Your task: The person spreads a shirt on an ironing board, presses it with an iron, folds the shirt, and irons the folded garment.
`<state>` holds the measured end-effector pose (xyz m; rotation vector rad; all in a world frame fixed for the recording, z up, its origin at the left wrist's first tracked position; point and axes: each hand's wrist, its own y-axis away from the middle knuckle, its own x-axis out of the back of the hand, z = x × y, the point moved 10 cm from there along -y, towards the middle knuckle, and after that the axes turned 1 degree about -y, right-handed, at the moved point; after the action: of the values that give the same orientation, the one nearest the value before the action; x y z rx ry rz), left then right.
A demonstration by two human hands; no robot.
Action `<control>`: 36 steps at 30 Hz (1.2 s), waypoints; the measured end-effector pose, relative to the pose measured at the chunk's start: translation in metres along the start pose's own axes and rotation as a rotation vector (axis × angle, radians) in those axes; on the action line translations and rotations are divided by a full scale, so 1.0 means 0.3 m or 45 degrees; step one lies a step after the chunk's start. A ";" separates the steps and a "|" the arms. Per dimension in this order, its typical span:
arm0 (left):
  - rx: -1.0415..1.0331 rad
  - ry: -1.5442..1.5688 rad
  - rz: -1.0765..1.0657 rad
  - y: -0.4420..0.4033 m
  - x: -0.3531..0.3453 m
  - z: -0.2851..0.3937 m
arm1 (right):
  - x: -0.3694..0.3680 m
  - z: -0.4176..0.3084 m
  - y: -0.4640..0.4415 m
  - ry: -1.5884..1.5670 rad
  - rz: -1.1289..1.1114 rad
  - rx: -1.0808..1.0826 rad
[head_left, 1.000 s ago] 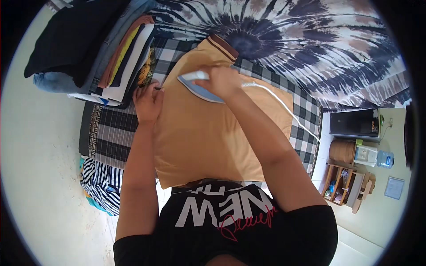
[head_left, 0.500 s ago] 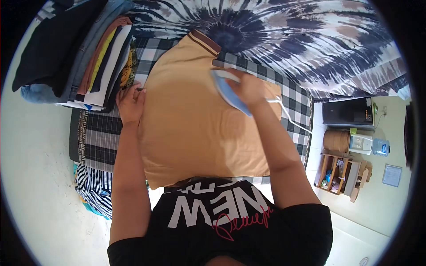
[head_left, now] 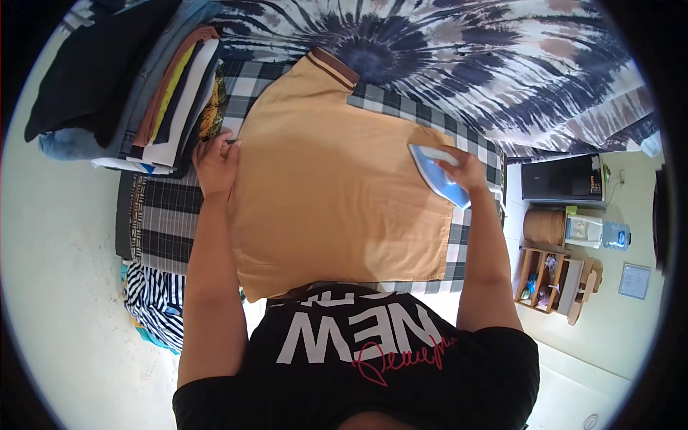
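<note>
Scuffed off-white wall (head_left: 64, 244) runs along left, pale greenish wall (head_left: 643, 215) at right bears framed sheet (head_left: 634, 281), with black appliance (head_left: 559, 178), brown drum (head_left: 543, 227), water dispenser (head_left: 582, 231) with blue bottle (head_left: 616, 236), and wooden shelf rack (head_left: 539, 271) nearby, whitish floor (head_left: 513, 188) showing, room brightly lit.

The right hand (head_left: 466, 172) grips a blue-and-white electric iron (head_left: 432, 169) near the right edge of a tan fabric shirt with a brown-striped sleeve cuff (head_left: 322, 179), spread over black-and-white checked cloth (head_left: 165, 223). The left hand (head_left: 216, 168) touches the shirt's left edge, beside a tall stack of folded multicoloured clothes (head_left: 100, 79).
</note>
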<state>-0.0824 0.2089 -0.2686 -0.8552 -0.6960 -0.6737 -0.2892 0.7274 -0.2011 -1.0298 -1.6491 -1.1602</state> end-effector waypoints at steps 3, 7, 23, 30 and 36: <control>-0.003 -0.013 -0.007 0.003 -0.007 -0.004 | -0.025 -0.229 -0.043 0.183 0.110 0.277; -0.003 0.011 -0.002 0.005 -0.001 0.002 | -0.062 -0.607 -0.059 0.169 0.039 0.484; 0.077 0.092 -0.047 0.002 -0.030 -0.042 | -0.194 -1.031 -0.059 0.255 0.138 0.547; 0.050 0.045 -0.037 0.003 -0.022 -0.035 | -0.062 -0.448 -0.041 0.261 0.176 0.142; 0.031 0.061 -0.026 -0.007 -0.041 -0.023 | 0.005 0.046 0.085 0.265 0.200 -0.252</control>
<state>-0.0895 0.2050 -0.2804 -0.8079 -0.6697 -0.7002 -0.2683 0.7466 -0.1960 -1.0999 -1.2883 -1.2964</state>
